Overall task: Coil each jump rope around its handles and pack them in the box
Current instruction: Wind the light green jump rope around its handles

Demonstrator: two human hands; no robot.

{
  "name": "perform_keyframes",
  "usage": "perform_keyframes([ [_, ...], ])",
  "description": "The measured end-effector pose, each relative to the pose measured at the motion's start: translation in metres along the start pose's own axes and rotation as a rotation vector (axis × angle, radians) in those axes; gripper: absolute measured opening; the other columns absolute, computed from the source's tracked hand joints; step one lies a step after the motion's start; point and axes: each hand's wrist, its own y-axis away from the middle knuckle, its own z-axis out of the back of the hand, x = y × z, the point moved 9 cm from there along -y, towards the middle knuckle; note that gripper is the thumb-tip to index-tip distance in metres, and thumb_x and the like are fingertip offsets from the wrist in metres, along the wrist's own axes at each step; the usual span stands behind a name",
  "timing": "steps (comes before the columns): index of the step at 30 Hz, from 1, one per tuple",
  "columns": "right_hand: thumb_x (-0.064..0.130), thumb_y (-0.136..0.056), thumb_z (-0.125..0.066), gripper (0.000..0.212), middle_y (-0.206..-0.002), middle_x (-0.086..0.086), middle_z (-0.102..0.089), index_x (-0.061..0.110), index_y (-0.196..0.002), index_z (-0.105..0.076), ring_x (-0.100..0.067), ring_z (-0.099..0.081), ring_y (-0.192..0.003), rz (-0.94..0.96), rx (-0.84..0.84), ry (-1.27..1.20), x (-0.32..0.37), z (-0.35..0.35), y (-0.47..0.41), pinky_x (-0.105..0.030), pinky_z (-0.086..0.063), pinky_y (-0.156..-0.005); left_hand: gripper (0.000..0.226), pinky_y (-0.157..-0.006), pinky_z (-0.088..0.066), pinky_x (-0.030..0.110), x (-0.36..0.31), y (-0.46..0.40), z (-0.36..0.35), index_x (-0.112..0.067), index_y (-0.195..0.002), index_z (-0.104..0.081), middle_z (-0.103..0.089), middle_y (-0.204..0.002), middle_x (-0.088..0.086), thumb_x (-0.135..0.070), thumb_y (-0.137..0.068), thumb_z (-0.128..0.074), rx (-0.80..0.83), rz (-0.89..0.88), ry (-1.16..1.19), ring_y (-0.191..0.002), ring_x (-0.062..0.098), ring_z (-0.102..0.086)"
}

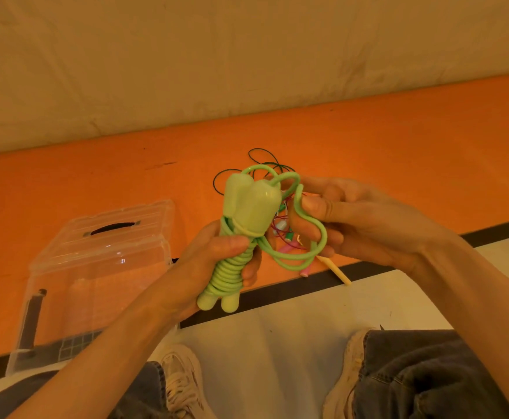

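A light green jump rope [244, 219] has its two handles held side by side, with most of the cord coiled tightly round their lower half. My left hand [217, 261] grips the handles and the coil, thumb pressed across the wraps. My right hand [347, 219] pinches the loose remaining loop of green cord [310, 237] just right of the handles. Behind my hands, a tangle of other jump ropes [286, 234] with dark green, red and pink parts lies on the orange mat, partly hidden. A clear plastic box [96, 267] stands to the left.
The box has a clear lid with a dark handle [112, 228]. An orange mat [398, 152] runs to a beige wall. A cream handle [336, 270] and a pink one [306, 272] poke out below my right hand. My shoes and jeans are at the bottom.
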Motion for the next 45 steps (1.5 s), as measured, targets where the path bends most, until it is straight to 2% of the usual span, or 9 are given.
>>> perform_keyframes([
  [6, 0.013, -0.087, -0.051, 0.045, -0.065, -0.003, -0.052, 0.003, -0.131, -0.042, -0.006, -0.043, -0.048, -0.04, 0.07, -0.013, -0.008, -0.007, -0.001, -0.024, -0.042, -0.054, 0.043, -0.052, -0.043, 0.023, -0.001, -0.001, -0.002, -0.019, -0.088, -0.073, -0.043, -0.088, 0.018, -0.052, -0.062, -0.08, -0.004, -0.011, 0.019, -0.049, 0.009, -0.047],
  [9, 0.012, -0.089, -0.048, 0.044, -0.064, 0.002, -0.056, 0.002, -0.131, -0.041, -0.004, -0.042, -0.049, -0.024, 0.072, -0.025, -0.008, -0.007, -0.001, -0.025, -0.041, -0.055, 0.042, -0.052, -0.042, 0.023, -0.003, -0.001, -0.002, -0.02, -0.088, -0.072, -0.04, -0.092, 0.023, -0.052, -0.062, -0.08, 0.006, -0.013, -0.006, -0.049, 0.009, -0.046],
  [15, 0.017, -0.093, -0.043, 0.036, -0.066, 0.009, -0.06, 0.002, -0.125, -0.039, -0.012, -0.025, -0.051, -0.007, 0.114, -0.072, -0.009, -0.007, -0.004, -0.021, -0.037, -0.055, 0.043, -0.05, -0.042, 0.022, -0.005, -0.001, -0.008, -0.018, -0.087, -0.072, -0.036, -0.095, 0.018, -0.05, -0.061, -0.082, 0.062, -0.004, 0.042, -0.047, 0.008, -0.047],
  [19, 0.021, -0.094, -0.046, 0.024, -0.066, 0.012, -0.061, 0.014, -0.112, -0.061, -0.007, -0.03, -0.05, -0.008, 0.122, -0.103, -0.01, -0.006, -0.005, -0.023, -0.039, -0.058, 0.04, -0.051, -0.042, 0.021, -0.005, 0.0, -0.013, -0.019, -0.091, -0.072, -0.033, -0.1, 0.026, -0.05, -0.065, -0.078, 0.113, 0.004, 0.049, -0.048, 0.006, -0.048],
  [22, 0.016, -0.093, -0.042, 0.029, -0.065, 0.009, -0.061, 0.014, -0.096, -0.071, 0.0, -0.044, -0.05, -0.026, 0.09, -0.217, -0.013, -0.006, -0.009, -0.016, -0.04, -0.055, 0.041, -0.052, -0.043, 0.021, -0.003, 0.001, -0.013, -0.018, -0.092, -0.072, -0.033, -0.1, 0.027, -0.049, -0.066, -0.078, 0.126, 0.006, 0.058, -0.049, 0.006, -0.047],
  [31, 0.015, -0.087, -0.051, 0.024, -0.06, 0.001, -0.057, 0.012, -0.077, -0.072, -0.002, -0.041, -0.042, -0.051, -0.167, -0.269, -0.018, 0.007, -0.011, -0.013, -0.043, -0.045, 0.051, -0.052, -0.037, 0.031, -0.002, 0.001, 0.005, -0.014, -0.094, -0.065, -0.044, -0.09, 0.036, -0.052, -0.064, -0.079, -0.015, -0.024, -0.091, -0.051, 0.013, -0.048],
  [35, 0.016, -0.08, -0.056, 0.019, -0.059, -0.002, -0.056, 0.009, -0.07, -0.069, -0.002, -0.04, -0.041, -0.046, -0.329, -0.279, -0.022, 0.015, -0.008, -0.014, -0.042, -0.042, 0.045, -0.056, -0.034, 0.036, -0.003, 0.0, 0.013, -0.002, -0.102, -0.055, -0.045, -0.088, 0.044, -0.034, -0.071, -0.066, -0.12, -0.056, -0.192, -0.054, 0.017, -0.048],
  [39, 0.019, -0.075, -0.059, 0.014, -0.053, 0.002, -0.055, 0.007, -0.068, -0.06, -0.003, -0.038, -0.042, -0.044, -0.44, -0.265, -0.024, 0.019, -0.004, -0.017, -0.04, -0.051, 0.038, -0.055, -0.036, 0.033, 0.004, -0.002, 0.013, -0.007, -0.097, -0.058, -0.048, -0.089, 0.031, -0.033, -0.071, -0.063, -0.132, -0.035, -0.153, -0.052, 0.014, -0.049],
  [45, 0.018, -0.074, -0.06, 0.015, -0.055, 0.001, -0.053, 0.009, -0.062, -0.063, -0.002, -0.042, -0.038, -0.048, -0.398, -0.315, -0.023, 0.015, -0.003, -0.012, -0.043, -0.041, 0.047, -0.05, -0.045, 0.022, 0.014, -0.007, -0.004, -0.014, -0.09, -0.072, -0.051, -0.075, 0.008, -0.045, -0.057, -0.084, 0.02, 0.023, 0.142, -0.047, 0.008, -0.048],
])
